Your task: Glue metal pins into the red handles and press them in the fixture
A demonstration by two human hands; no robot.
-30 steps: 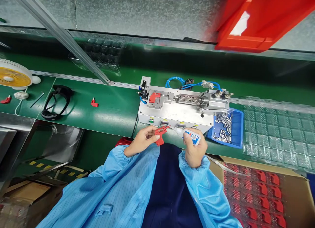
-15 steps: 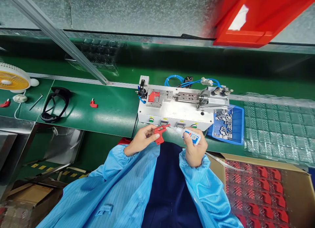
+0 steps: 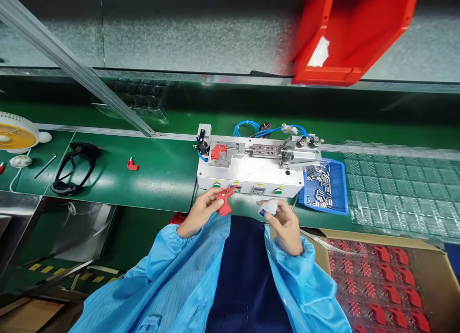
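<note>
My left hand is closed on a red plastic pistol-shaped part, its thin barrel pointing up and right. A small white squeeze bottle with a blue-and-red label is gripped in my right hand; it is tilted and its nozzle does not show clearly. The bottle is apart from the red part. Just beyond both hands stands a white bench machine with green buttons and counters on its front. Another red part sits in the fixture at its left end.
A blue bin of short metal pins stands right of the machine, beside clear blister trays. A carton at lower right holds red parts. On the left lie a small red piece, a black strap and a fan.
My right hand has turned the bottle and drawn its tip away from the red part. My left hand keeps the part. The whole view has shifted, with the bench lower in frame.
</note>
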